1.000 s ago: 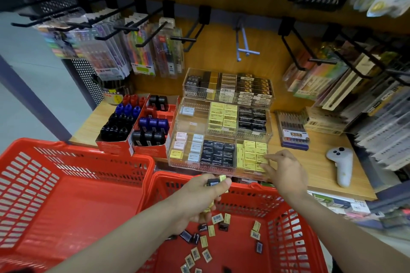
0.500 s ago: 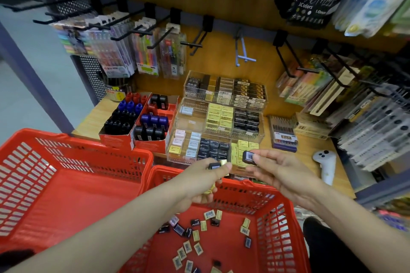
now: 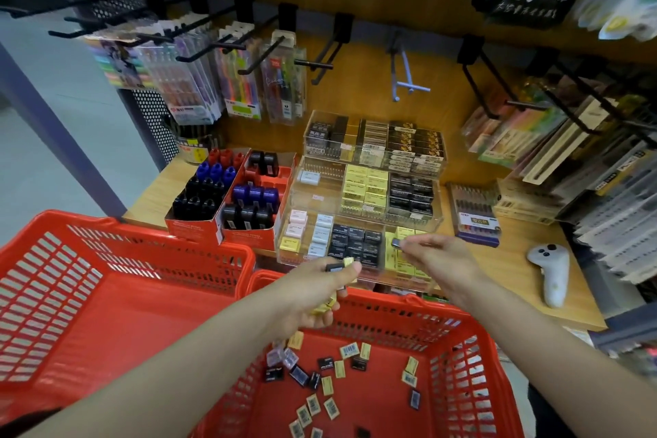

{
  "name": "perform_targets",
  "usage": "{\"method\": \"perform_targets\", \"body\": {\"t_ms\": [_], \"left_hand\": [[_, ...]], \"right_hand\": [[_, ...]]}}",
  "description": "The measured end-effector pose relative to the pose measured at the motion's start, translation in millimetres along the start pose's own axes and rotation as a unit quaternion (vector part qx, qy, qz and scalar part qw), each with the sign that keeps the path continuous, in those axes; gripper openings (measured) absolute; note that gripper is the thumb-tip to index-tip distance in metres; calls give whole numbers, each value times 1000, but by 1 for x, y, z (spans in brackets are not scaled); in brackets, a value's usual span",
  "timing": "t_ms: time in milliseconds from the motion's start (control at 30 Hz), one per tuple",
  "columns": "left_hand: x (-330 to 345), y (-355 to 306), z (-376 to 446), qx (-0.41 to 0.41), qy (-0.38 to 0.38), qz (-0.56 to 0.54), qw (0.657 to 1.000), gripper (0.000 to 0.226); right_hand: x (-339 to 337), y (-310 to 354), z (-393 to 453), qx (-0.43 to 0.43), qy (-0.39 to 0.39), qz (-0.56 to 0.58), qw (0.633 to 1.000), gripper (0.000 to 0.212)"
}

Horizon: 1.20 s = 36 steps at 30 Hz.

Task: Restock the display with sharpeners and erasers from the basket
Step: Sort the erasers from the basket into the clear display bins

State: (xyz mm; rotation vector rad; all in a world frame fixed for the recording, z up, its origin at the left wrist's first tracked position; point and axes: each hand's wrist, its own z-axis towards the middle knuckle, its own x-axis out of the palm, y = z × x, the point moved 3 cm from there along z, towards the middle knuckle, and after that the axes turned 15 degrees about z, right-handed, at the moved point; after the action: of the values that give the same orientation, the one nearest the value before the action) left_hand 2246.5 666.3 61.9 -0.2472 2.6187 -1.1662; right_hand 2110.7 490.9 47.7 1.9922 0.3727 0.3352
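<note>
Head view, nearest first: the right-hand red basket (image 3: 473,359) holds roughly twenty loose erasers (image 3: 327,386) on its floor, yellow ones and dark ones in about equal share, so by the look of it much restocking is left. A second red basket (image 3: 106,295) to its left shows nothing inside. Above the basket's far rim the left hand (image 3: 313,290) clutches a small handful of erasers, at least one dark and two yellow. Just beyond, the right hand (image 3: 441,261) pinches a single dark eraser (image 3: 396,243) over the near tier of the clear display (image 3: 401,224). That display on the wooden surface (image 3: 515,260) has three tiers; the near one is largely filled, while the middle tier's left compartment holds only one pale piece. Left of it stand two red cartons of sharpeners (image 3: 249,199), with some slots vacant.
</note>
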Motion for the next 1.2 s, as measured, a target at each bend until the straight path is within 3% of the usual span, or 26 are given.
{"method": "perform_targets", "body": {"t_ms": [67,133,233,433,667,800,933,1100,1200], "left_hand": [[-16,7,10,-10,-36,33,999,38],[-32,17,22,5,-81,109,991,36],[-45,28,36,30,-129,165,977,31],[-49,33,58,54,-170,92,980,29],[-39,27,55,66,-162,80,981,28],[-34,26,48,67,-142,98,983,28],[-29,25,41,77,-129,111,983,27],[-28,25,34,94,-115,106,983,26],[-28,26,34,90,-114,108,983,27]], "right_hand": [[20,-4,13,-88,18,-186,978,7],[40,-11,25,-180,51,-325,927,10],[60,-26,42,-246,83,-405,876,12],[74,-41,54,-309,70,-535,783,11],[78,-44,61,-289,83,-515,803,4],[81,-48,59,-295,99,-502,807,10],[75,-50,57,-304,64,-529,790,15],[78,-50,60,-285,79,-509,808,15],[65,-37,48,-343,93,-492,795,16]]}}
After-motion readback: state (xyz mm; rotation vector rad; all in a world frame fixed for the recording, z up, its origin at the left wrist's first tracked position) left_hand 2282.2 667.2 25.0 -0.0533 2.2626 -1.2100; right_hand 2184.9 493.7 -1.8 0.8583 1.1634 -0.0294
